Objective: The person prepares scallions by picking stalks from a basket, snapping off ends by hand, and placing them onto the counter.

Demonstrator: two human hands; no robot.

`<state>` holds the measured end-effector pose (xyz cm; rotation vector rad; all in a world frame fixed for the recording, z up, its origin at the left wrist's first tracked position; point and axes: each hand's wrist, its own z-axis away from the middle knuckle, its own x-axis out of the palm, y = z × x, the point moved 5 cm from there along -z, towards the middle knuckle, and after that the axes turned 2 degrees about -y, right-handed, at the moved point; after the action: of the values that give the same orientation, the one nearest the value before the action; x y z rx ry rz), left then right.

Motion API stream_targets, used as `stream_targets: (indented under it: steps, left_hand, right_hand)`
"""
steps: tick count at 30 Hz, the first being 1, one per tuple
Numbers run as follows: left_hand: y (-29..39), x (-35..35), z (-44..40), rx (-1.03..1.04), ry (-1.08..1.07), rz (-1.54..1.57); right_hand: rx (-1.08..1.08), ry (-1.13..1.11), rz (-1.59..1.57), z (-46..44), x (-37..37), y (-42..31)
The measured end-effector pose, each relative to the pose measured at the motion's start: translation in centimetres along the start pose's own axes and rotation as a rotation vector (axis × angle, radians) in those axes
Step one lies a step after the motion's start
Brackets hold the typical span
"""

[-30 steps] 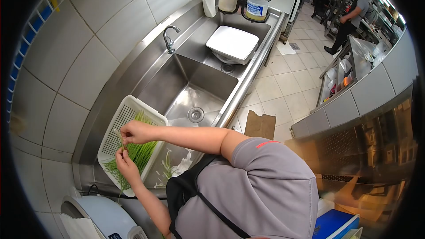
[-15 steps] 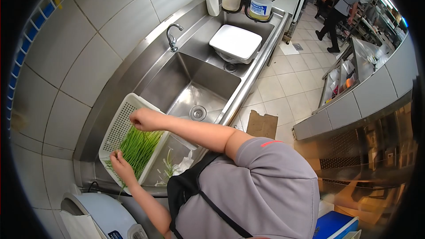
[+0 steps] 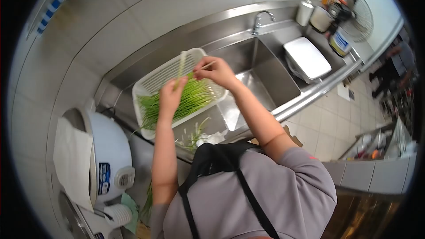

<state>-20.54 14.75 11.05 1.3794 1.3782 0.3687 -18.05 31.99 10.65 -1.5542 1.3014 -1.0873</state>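
A white perforated basket (image 3: 141, 121) on the steel counter holds a heap of long, thin green stalks (image 3: 192, 99) that look like spring onions. Over it, my left hand (image 3: 171, 93) has its fingers closed on a pale green stalk (image 3: 182, 62) that points upward. My right hand (image 3: 217, 71) is just to the right, above the basket's far end, pinching a thin pale strip (image 3: 208, 65). Motion blurs the fingertips, and where the two pieces join cannot be made out. Green and white trimmings (image 3: 195, 135) lie beside a crumpled white scrap (image 3: 211, 138) in front of the basket.
Right of the basket is a sink basin (image 3: 274, 84) with a faucet (image 3: 261, 20). A white-lidded container (image 3: 307, 57), soap bottle (image 3: 304, 11) and fan (image 3: 354, 13) stand farther right. A rice cooker (image 3: 110, 155) is at left. Another person (image 3: 396, 64) is at far right.
My view has turned, shifting the sink and basket rightward. My hands have come closer together over the basket and rise above the heap, with a stalk now visible upright between them.
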Motion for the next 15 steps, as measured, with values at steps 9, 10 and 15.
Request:
stream_targets:
  steps: [9, 10, 15]
  left_hand:
    - [0.9, 0.1, -0.2, -0.231, -0.045, 0.164]
    - [0.7, 0.3, -0.4, -0.225, -0.089, 0.166]
    - [0.2, 0.1, -1.1, -0.246, -0.020, 0.169]
  right_hand:
    - [0.044, 0.007, -0.183, 0.4, -1.0, -1.3]
    - [0.049, 0.004, -0.182, 0.3, -1.0, -1.5]
    - [-0.017, 0.141, -0.198, 0.6, -2.1, -1.7]
